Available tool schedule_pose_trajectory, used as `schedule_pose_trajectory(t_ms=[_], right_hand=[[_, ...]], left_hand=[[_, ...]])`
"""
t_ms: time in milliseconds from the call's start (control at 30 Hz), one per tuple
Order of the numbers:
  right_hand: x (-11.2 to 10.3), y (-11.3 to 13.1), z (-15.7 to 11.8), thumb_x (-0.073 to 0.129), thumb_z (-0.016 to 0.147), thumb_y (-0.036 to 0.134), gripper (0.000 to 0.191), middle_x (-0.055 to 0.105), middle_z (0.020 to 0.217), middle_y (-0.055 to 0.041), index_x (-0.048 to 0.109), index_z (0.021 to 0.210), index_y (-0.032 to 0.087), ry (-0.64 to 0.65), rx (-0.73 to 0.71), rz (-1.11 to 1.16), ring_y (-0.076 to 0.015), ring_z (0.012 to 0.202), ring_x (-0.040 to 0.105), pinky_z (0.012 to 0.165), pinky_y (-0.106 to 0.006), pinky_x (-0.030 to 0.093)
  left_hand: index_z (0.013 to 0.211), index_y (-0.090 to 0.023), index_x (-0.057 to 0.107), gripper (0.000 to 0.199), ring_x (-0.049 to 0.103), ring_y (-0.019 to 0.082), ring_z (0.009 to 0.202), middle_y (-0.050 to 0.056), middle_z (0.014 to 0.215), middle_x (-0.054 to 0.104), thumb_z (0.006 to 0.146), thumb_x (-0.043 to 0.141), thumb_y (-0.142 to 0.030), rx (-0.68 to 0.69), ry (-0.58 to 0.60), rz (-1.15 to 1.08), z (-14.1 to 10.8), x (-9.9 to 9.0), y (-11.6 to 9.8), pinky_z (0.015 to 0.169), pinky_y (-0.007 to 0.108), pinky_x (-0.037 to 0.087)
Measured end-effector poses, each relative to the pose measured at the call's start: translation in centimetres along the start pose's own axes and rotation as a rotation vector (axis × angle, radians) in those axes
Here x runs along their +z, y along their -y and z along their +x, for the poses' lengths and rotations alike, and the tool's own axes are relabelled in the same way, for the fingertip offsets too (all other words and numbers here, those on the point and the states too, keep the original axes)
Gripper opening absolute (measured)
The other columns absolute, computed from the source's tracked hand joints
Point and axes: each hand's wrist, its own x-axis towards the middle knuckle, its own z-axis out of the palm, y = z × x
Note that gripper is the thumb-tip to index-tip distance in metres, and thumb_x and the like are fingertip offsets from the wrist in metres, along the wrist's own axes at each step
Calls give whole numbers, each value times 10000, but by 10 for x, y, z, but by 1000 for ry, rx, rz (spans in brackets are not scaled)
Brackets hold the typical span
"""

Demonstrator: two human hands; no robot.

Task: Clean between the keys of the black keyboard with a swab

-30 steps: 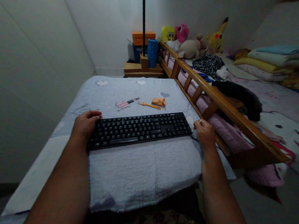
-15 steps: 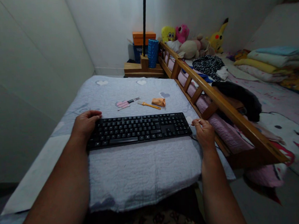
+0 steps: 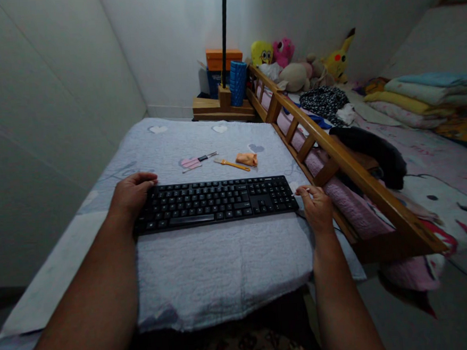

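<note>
A black keyboard lies across the cloth in front of me, keys up. My left hand is closed around its left end, thumb near the top corner. At the right end, my right hand pinches a thin white cotton swab, whose tip is at the keyboard's right edge. Beyond the keyboard lie a yellow-handled brush, a crumpled orange cloth, a tool with a black grip and metal tip, and another thin white swab.
A pale quilted cloth with hearts covers the table. To the right runs a wooden bed rail, with bedding and plush toys behind it. A wooden stand, a black pole and a blue foam roller stand at the back.
My right hand has shifted very slightly left with the swab, along the keyboard's right edge. The whole view has moved a little; my left hand stays on the keyboard.
</note>
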Motion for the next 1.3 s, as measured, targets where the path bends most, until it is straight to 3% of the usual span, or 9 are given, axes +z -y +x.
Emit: schedule_pose_trajectory(t_ms=[433,800,1300], right_hand=[[3,4,-2,527,907,401,289,729,847,-66,707,786,210,61,-40,35,-244,897,642,864,-371,451],[0,6,-2,493,896,374,306,641,698,-28,630,667,225,71,-11,37,-221,774,596,758,-343,415],[-2,4,-2,493,881,364,304,606,656,-19,594,624,237,116,21,50,-218,728,578,730,-349,393]], left_hand=[[889,-178,736,266,640,220,871,46,906,732,638,669,-236,-7,-4,10,-3,0,-4,910,352,477],[888,-173,729,276,638,216,871,47,926,734,632,669,-258,-19,-2,8,-4,2,-5,943,371,473],[886,-179,734,277,649,235,943,57,956,746,626,667,-250,-2,-9,21,-2,1,-3,979,384,462]])
